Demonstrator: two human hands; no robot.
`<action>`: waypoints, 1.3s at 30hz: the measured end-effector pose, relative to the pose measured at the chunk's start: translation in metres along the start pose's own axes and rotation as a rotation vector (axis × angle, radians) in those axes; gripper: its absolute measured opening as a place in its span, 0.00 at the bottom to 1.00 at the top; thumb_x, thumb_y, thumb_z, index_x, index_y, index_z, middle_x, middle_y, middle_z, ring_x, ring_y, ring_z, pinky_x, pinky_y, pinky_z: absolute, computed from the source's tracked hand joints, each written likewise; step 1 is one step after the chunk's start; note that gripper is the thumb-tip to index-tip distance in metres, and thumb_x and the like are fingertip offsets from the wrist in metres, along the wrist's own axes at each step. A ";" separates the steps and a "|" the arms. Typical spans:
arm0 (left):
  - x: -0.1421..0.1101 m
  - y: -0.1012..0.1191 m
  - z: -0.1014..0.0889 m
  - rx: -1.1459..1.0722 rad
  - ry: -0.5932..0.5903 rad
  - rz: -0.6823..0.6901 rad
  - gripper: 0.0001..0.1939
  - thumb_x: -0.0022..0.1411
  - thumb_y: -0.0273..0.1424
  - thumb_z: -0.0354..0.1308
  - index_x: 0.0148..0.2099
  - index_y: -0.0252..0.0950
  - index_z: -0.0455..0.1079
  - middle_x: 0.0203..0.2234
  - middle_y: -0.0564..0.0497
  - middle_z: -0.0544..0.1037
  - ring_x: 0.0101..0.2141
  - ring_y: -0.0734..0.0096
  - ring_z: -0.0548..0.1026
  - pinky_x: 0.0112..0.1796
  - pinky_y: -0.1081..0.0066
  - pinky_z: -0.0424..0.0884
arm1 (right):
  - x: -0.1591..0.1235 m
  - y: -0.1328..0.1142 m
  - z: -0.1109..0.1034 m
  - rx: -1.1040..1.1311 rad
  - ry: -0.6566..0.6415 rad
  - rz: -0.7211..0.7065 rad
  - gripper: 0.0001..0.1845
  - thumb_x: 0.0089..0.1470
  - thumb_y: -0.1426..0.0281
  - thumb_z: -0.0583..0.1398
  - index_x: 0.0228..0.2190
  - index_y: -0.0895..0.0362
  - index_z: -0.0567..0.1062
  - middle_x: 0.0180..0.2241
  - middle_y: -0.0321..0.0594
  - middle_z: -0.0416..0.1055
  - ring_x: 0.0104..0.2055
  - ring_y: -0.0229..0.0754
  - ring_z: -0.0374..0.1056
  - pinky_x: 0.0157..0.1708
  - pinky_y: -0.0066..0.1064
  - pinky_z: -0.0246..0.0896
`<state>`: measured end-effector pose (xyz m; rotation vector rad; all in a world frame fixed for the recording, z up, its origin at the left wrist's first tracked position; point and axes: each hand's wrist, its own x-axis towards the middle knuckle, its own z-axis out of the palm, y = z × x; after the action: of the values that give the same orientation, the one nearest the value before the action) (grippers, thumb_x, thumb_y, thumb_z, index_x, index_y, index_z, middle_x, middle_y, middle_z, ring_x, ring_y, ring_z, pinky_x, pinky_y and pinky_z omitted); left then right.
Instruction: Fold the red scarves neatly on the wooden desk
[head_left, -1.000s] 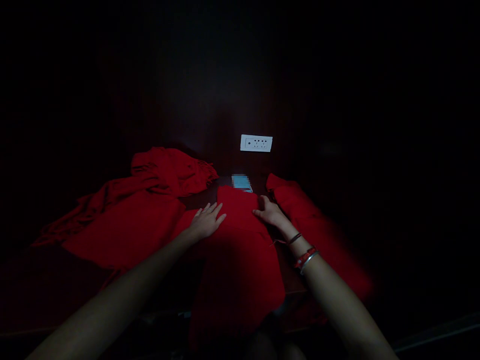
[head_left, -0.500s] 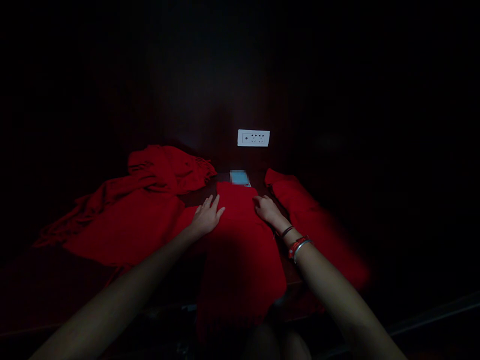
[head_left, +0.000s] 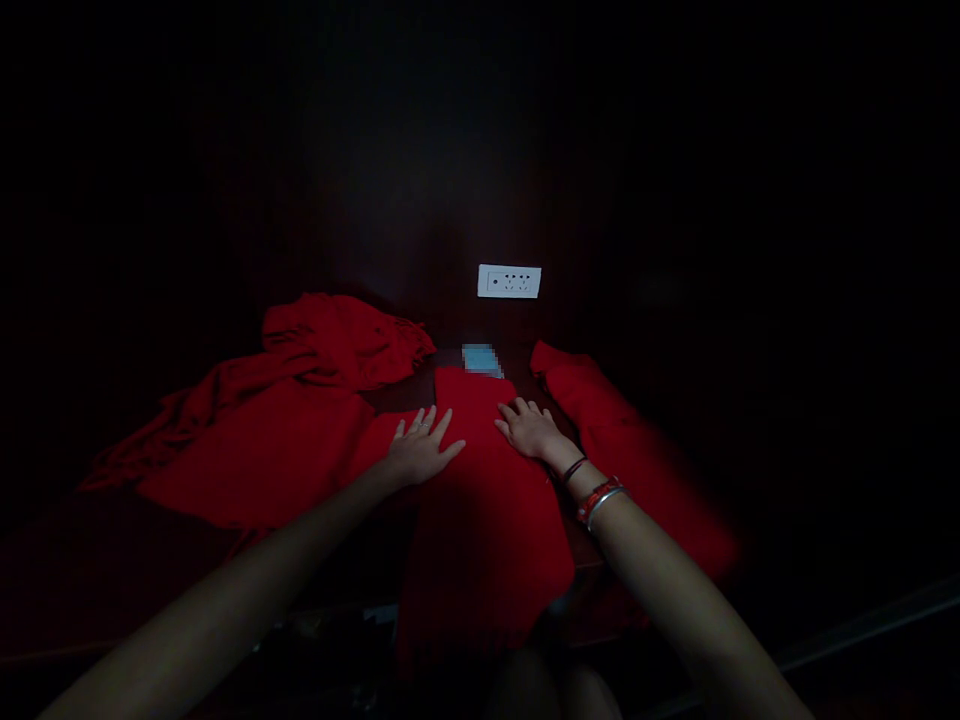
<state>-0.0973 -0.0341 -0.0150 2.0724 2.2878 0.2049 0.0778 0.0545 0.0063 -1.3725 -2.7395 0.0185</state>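
Observation:
A red scarf (head_left: 487, 500) lies lengthwise in front of me, its fringed near end hanging over the table's front edge. My left hand (head_left: 424, 450) rests at its left side with the fingers spread. On its right side lies my right hand (head_left: 527, 428), fingers apart and palm down on the cloth. Left of them spreads more red cloth (head_left: 262, 455), with a crumpled, fringed red scarf (head_left: 337, 340) behind it. To the right sits a folded red cloth (head_left: 622, 430). Beyond the scarf's far end is a small light-blue item (head_left: 481, 359), blurred out.
A white socket panel (head_left: 509, 281) is on the dark wall behind the table. The dark tabletop (head_left: 401, 393) shows between the red cloths. Knees (head_left: 555, 685) are below the front edge. The surroundings are very dark.
Both hands have come slightly nearer to me. My left fingers have spread wider, and my right hand has gone from curled at the scarf's edge to flat and spread on it.

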 end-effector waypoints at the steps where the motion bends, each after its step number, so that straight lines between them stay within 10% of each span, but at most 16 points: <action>1: 0.000 0.000 -0.001 0.000 -0.005 0.009 0.35 0.54 0.51 0.34 0.59 0.37 0.38 0.56 0.41 0.42 0.55 0.56 0.40 0.48 0.52 0.42 | 0.000 0.000 0.000 0.000 -0.015 0.007 0.26 0.53 0.57 0.39 0.51 0.52 0.54 0.51 0.46 0.51 0.51 0.50 0.47 0.45 0.48 0.43; 13: -0.029 -0.002 -0.008 -0.071 -0.085 0.132 0.38 0.51 0.54 0.36 0.59 0.37 0.38 0.56 0.41 0.44 0.55 0.57 0.40 0.49 0.54 0.42 | -0.016 -0.017 -0.057 -0.116 -0.292 -0.111 0.26 0.47 0.56 0.50 0.47 0.53 0.61 0.51 0.47 0.53 0.52 0.53 0.47 0.46 0.51 0.41; 17: -0.011 -0.004 -0.015 -0.073 -0.006 -0.007 0.38 0.53 0.52 0.33 0.59 0.33 0.37 0.56 0.41 0.42 0.55 0.57 0.41 0.48 0.56 0.46 | 0.004 -0.016 -0.039 0.033 -0.128 -0.194 0.34 0.48 0.50 0.44 0.53 0.52 0.48 0.57 0.43 0.38 0.57 0.49 0.34 0.50 0.48 0.34; 24: -0.003 -0.005 -0.003 0.007 0.036 -0.024 0.33 0.56 0.48 0.32 0.57 0.32 0.47 0.55 0.45 0.46 0.54 0.60 0.44 0.49 0.55 0.45 | 0.012 -0.013 -0.003 0.052 -0.251 -0.158 0.36 0.49 0.49 0.38 0.54 0.55 0.43 0.57 0.44 0.33 0.58 0.45 0.27 0.52 0.46 0.26; 32: -0.006 0.001 -0.002 0.049 0.199 -0.043 0.32 0.58 0.45 0.31 0.54 0.25 0.53 0.53 0.39 0.53 0.53 0.59 0.49 0.49 0.58 0.46 | 0.055 -0.022 -0.034 0.165 -0.007 -0.270 0.19 0.50 0.64 0.50 0.42 0.58 0.68 0.42 0.42 0.66 0.43 0.40 0.61 0.40 0.26 0.53; 39: -0.023 -0.004 -0.007 0.090 0.068 -0.031 0.51 0.44 0.60 0.33 0.55 0.19 0.47 0.53 0.33 0.50 0.53 0.51 0.48 0.49 0.58 0.46 | 0.103 -0.050 -0.028 0.270 -0.041 -0.096 0.16 0.47 0.63 0.53 0.30 0.61 0.73 0.25 0.39 0.70 0.25 0.34 0.62 0.23 0.22 0.53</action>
<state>-0.0997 -0.0579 -0.0096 2.1011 2.4101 0.1760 -0.0215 0.1060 0.0433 -1.1802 -2.7073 0.3997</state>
